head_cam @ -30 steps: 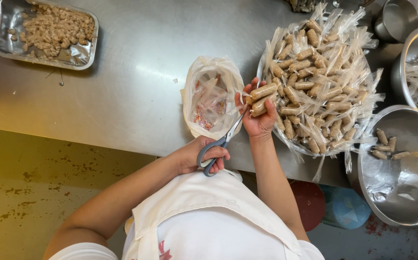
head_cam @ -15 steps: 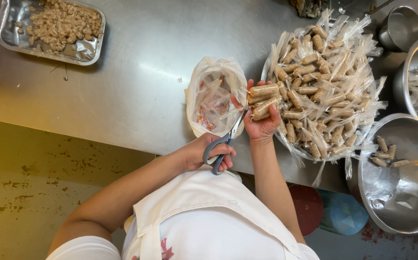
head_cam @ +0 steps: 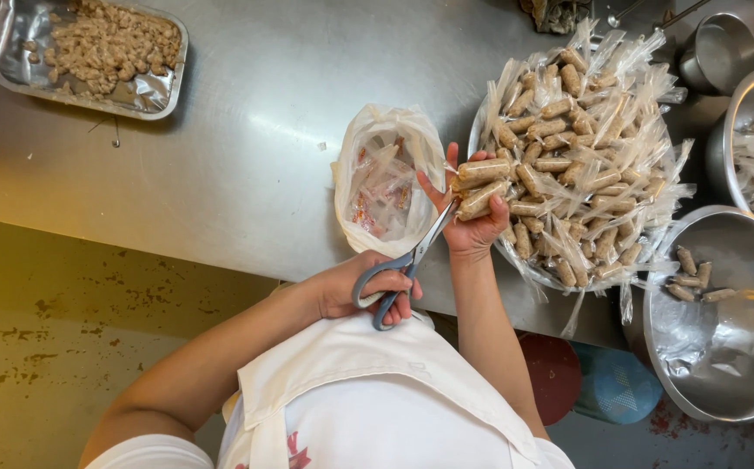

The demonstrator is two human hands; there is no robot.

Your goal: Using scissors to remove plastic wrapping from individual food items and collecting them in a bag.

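Left hand (head_cam: 361, 291): closed through the grey handles of steel scissors (head_cam: 407, 263), blades angled up toward the rolls.
Right hand (head_cam: 472, 217): gripping two plastic-wrapped brown sausage rolls (head_cam: 481, 184) above the steel counter (head_cam: 247, 156).
Nearby: white plastic bag (head_cam: 386, 178) just left; heaped tray of wrapped rolls (head_cam: 590, 148) right.

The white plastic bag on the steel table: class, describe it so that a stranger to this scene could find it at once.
Start at the steel table and find the big heap of wrapped sausages. Just beside that heap, by the table's near edge, stands the white plastic bag, mouth open, next to the hand holding two sausages. It is the only soft container; its neighbours are a metal tray and bowls.
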